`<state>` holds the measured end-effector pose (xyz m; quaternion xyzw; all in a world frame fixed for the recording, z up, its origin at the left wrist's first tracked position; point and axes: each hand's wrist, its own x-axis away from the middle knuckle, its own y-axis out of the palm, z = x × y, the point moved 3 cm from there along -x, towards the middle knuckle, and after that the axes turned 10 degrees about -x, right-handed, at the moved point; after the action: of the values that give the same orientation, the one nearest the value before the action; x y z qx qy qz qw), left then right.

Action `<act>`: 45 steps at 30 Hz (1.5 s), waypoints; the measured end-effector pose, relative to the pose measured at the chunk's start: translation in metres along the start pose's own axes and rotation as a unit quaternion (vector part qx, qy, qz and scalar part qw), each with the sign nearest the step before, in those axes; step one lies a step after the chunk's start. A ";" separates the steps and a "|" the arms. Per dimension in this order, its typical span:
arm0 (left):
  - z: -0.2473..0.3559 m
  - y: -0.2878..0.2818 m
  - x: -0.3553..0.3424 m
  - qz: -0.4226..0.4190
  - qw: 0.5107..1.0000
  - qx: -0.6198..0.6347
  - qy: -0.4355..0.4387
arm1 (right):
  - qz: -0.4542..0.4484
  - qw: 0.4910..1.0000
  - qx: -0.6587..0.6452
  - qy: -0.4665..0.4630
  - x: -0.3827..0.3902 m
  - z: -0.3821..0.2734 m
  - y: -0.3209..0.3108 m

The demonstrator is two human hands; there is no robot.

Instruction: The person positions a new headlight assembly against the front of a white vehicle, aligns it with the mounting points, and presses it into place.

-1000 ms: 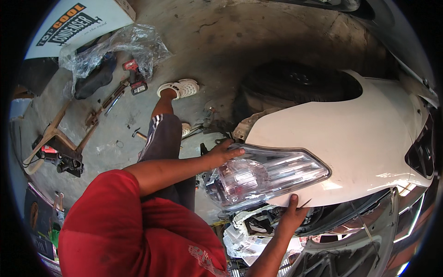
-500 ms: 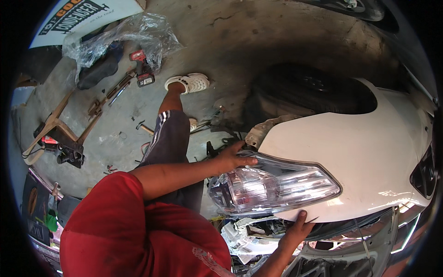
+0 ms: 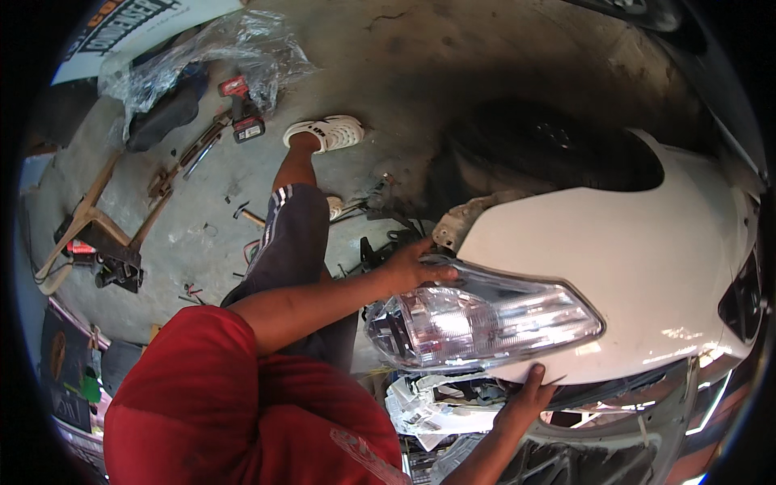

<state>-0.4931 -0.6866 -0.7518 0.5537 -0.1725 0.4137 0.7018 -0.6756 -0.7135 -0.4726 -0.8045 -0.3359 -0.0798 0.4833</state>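
Observation:
A clear headlamp (image 3: 493, 315) lies against the front corner of a white car fender (image 3: 614, 250), beside a bent metal bracket (image 3: 457, 226). My left hand (image 3: 416, 271) is closed on the lamp's upper edge at its inner end, thumb over the lens. Below the lamp, my right hand (image 3: 525, 400) grips the fender's lower edge with its thumb on the paint; those fingers are mostly hidden underneath. My red-sleeved left arm reaches across my dark shorts.
A dark tyre (image 3: 533, 137) sits behind the fender, and an open hood (image 3: 582, 457) is at lower right. On the floor are a red cordless drill (image 3: 242, 109), crumpled plastic (image 3: 283, 56), a hammer (image 3: 250, 217), a wooden frame (image 3: 105, 210) and a white box (image 3: 137, 28).
The view has shifted a little. The headlamp, fender and both hands appear slightly further right in it, with the same grips.

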 end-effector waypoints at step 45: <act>0.113 0.107 0.100 0.042 0.611 -0.667 0.425 | -0.129 0.983 -0.126 0.039 0.146 0.167 -0.011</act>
<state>-0.4919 -0.7470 -0.5768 -0.3124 -0.1061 0.4023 0.8540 -0.6045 -0.5035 -0.4857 -0.8053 -0.4046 -0.2146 0.3764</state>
